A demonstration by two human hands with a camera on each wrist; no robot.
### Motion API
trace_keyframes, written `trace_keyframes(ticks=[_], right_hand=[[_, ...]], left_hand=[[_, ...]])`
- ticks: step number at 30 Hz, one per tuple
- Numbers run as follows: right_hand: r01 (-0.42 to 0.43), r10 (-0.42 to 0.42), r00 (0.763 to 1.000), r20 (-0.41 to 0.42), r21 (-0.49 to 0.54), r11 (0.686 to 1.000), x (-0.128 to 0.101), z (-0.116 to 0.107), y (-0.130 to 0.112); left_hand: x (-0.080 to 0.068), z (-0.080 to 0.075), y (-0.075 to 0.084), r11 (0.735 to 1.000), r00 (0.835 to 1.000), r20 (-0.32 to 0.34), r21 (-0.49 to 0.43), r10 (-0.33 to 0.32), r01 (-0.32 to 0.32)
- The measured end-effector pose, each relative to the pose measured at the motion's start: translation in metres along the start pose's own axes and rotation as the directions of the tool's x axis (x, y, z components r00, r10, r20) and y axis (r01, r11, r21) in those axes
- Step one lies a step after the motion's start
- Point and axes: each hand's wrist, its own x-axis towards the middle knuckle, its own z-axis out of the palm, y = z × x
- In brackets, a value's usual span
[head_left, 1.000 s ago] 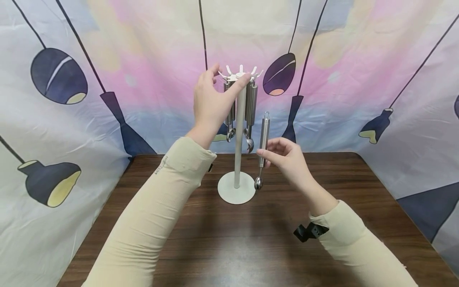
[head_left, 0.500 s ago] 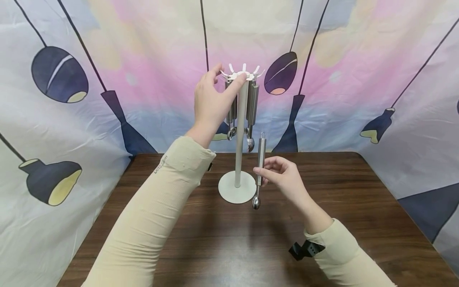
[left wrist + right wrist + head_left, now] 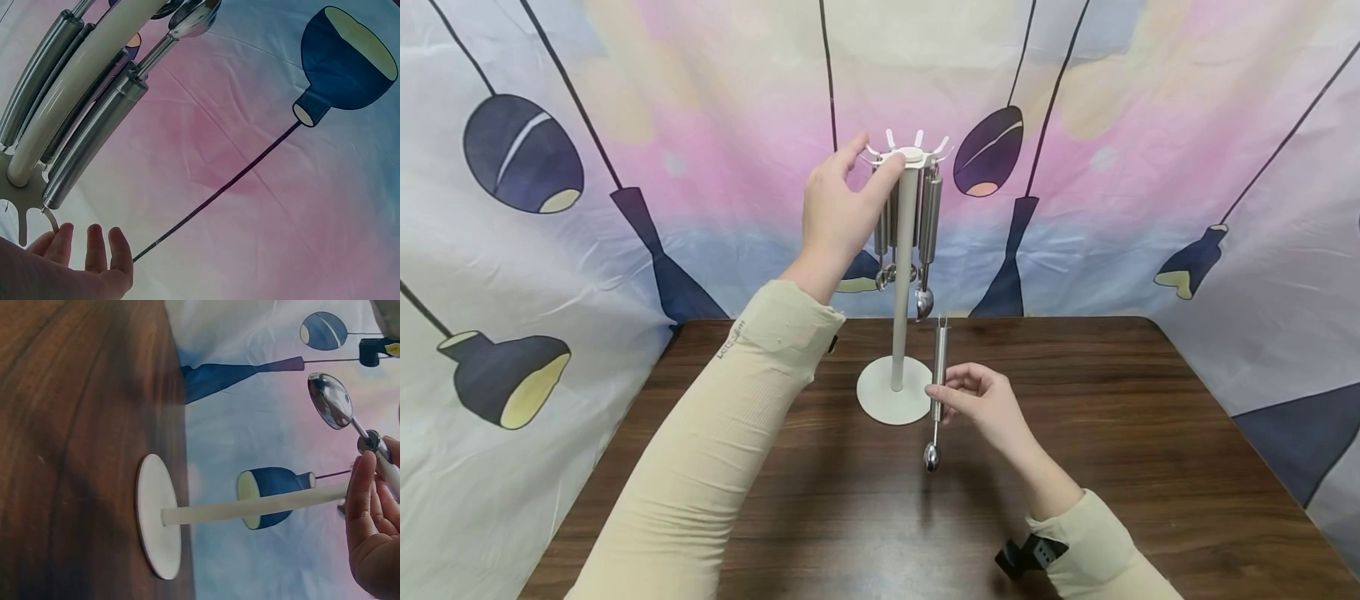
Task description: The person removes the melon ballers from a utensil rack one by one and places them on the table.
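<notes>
Steadying the rack at its crown with our left hand, fingers loosely spread, we pinch a scoop upright in our right hand, low over the worktop beside the base. Jarred, the rack could tip; its hooks, seemingly shallow, might shed the hanging tools.

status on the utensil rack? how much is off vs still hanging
Looks done: one steel utensil is off the rack, pinched upright in the right hand above the table beside the rack's base. In hand: the left hand touches the hook ring at the top. Left: several steel utensils hang from the hooks, at least three; overlap hides the exact count.
</notes>
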Motion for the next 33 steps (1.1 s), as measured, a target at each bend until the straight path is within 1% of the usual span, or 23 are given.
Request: trace_keyframes(ticks=[3,7,11,14,18,22,28,31,33], right_hand=[[-0.01,0.01,1.0,0.007,-0.001,1.0,-0.002,0.002,0.007],[-0.027,0.027,1.0,-0.001,0.003,1.0,-0.005,0.005,0.017],[-0.064,0.064,0.998,-0.005,0.025,0.998,-0.008,0.011,0.029],[-0.094,0.094,0.996,-0.005,0.04,0.995,-0.011,0.015,0.038],[-0.129,0.13,0.992,-0.007,0.059,0.99,-0.014,0.02,0.049],[-0.139,0.14,0.99,0.0,0.061,0.988,-0.017,0.022,0.059],[-0.151,0.149,0.988,0.029,0.045,0.988,-0.022,0.025,0.074],[-0.166,0.165,0.986,0.026,0.045,0.985,-0.024,0.026,0.08],[-0.178,0.177,0.984,0.024,0.048,0.983,-0.024,0.026,0.085]], left_hand=[[0.0,-0.001,-0.001,1.0,1.0,-0.003,-0.012,0.007,-0.007],[0.0,-0.001,-0.002,0.999,0.999,-0.02,-0.024,0.034,-0.034],[0.0,-0.001,-0.003,0.997,0.997,-0.044,-0.042,0.059,-0.061],[0.001,-0.002,-0.004,0.996,0.996,-0.054,-0.055,0.065,-0.068],[0.0,-0.003,-0.003,0.996,0.997,-0.05,-0.057,0.063,-0.065],[0.0,-0.002,-0.003,0.996,0.997,-0.049,-0.057,0.062,-0.065],[0.003,0.0,-0.004,0.994,0.994,-0.062,-0.049,0.091,-0.095],[0.004,0.0,-0.004,0.993,0.992,-0.062,-0.043,0.107,-0.11],[0.004,0.0,-0.004,0.993,0.993,-0.058,-0.043,0.107,-0.11]])
